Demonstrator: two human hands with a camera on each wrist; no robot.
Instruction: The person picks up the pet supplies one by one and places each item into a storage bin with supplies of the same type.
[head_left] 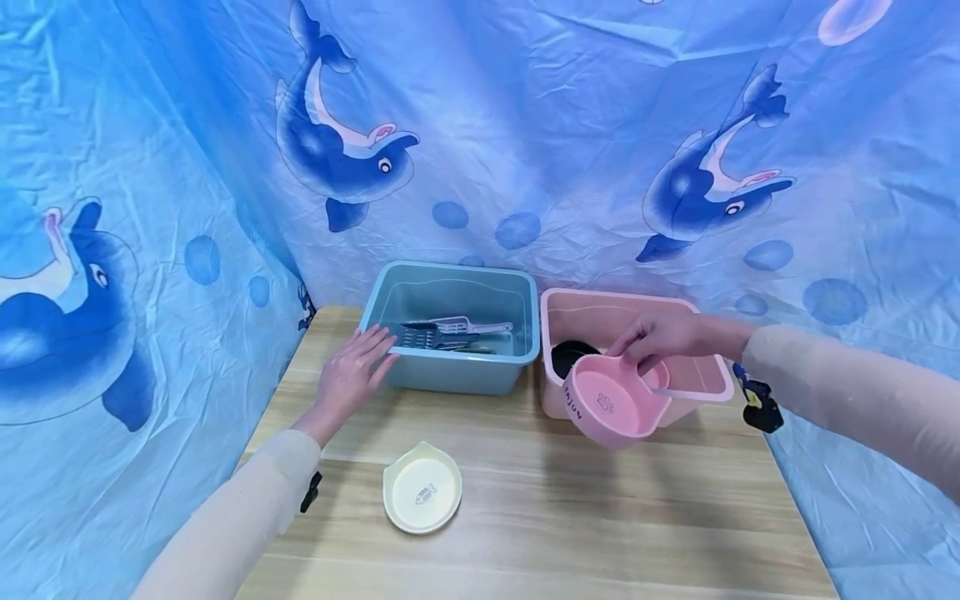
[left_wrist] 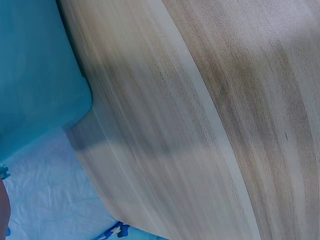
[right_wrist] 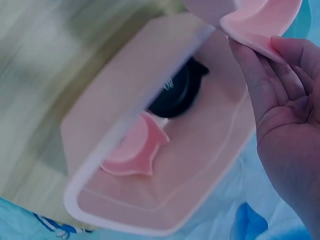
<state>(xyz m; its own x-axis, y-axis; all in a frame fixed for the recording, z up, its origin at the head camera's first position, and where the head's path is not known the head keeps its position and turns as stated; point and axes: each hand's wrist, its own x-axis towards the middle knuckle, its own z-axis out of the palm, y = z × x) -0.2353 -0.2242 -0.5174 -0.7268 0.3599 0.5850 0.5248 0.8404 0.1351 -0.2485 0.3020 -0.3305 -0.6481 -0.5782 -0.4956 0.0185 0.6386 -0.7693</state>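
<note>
My right hand (head_left: 660,337) pinches the rim of a pink pet bowl (head_left: 611,400) with a paw print inside and dark lettering on its side. The bowl hangs tilted over the front rim of the pink bin (head_left: 551,333). In the right wrist view, a black bowl (right_wrist: 180,92) and another pink bowl (right_wrist: 135,150) with pointed ears lie in that bin. My left hand (head_left: 356,371) rests with its fingers extended at the front left rim of the blue bin (head_left: 457,375). A cream bowl (head_left: 423,492) with a fish-bone print sits on the table before me.
Slotted litter scoops (head_left: 442,333), grey and pale lilac, lie inside the blue bin. Both bins stand side by side at the back of the wooden table (head_left: 517,517). A blue dolphin-print curtain (head_left: 480,125) hangs close behind and along the sides.
</note>
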